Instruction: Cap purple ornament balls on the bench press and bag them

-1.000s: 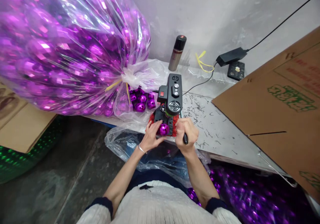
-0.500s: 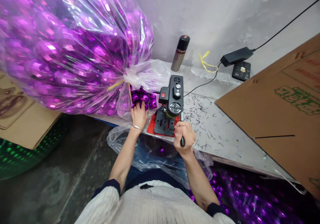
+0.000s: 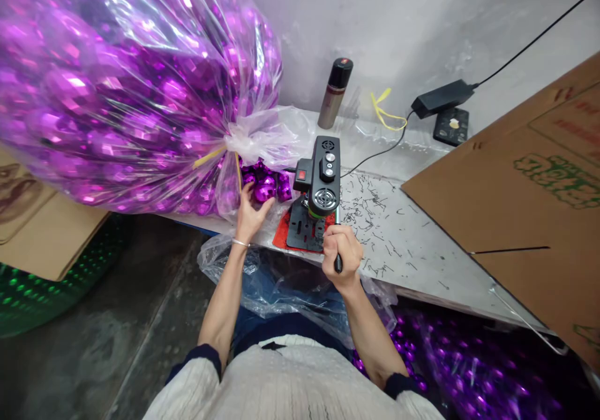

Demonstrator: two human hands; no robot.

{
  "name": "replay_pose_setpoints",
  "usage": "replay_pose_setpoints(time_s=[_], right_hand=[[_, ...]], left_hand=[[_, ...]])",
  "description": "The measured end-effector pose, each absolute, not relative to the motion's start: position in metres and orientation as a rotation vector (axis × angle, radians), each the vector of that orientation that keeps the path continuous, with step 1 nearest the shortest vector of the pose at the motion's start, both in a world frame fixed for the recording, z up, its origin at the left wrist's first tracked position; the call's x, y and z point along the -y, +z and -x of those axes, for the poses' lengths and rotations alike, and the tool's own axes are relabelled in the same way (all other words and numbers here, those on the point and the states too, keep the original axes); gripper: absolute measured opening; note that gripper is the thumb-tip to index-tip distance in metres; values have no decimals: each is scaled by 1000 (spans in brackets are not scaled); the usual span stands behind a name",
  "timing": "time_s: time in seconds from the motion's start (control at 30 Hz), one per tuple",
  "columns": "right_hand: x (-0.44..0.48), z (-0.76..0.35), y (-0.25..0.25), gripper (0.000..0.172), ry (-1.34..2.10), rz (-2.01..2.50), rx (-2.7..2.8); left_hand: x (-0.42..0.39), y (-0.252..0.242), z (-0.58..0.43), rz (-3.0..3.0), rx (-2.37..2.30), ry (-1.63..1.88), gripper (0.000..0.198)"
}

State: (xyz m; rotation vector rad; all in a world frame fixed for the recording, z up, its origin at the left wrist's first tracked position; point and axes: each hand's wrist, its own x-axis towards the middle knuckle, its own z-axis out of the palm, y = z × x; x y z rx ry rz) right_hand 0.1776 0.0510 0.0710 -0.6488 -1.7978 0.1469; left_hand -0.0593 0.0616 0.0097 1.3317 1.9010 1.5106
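My right hand is wrapped round the black-ended lever handle of a small black bench press. The press has round fan grilles, silver buttons and a red switch, and its slotted black base plate rests on a red mat. At the press's left lies a small heap of shiny purple balls. My left hand, with a bracelet at the wrist, is at the near edge of this heap, thumb and fingers apart. Whether its fingertips touch a ball is hard to tell.
A large clear bag of purple baubles, tied with yellow, fills the left. Behind the press stand a spray can and a black power adapter. Black scraps litter the table; a cardboard box leans at right.
My left hand has drawn back slightly to the left, and its thumb and fingers have spread apart beside the balls. My right hand keeps its hold on the lever handle.
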Motion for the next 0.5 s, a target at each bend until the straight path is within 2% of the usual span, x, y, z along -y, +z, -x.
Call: replay_pose_setpoints(time_s=[0.1,0.23,0.33,0.5], right_hand=[[-51,-178,73,21,147,650,1798],[-53,-181,85,22,129,673,1820],[-56,-185,97,21,109,683,1877],[-60,-189,110,21,103,665,1937]], left_hand=[[-38,16,48,-1051,-1545,1705,72],[-14,14,19,-714,-1192,1553,64],[-13,2,1,-679,-1248,1478,65],[-26,-14,-14,-1087,-1574,1361,67]])
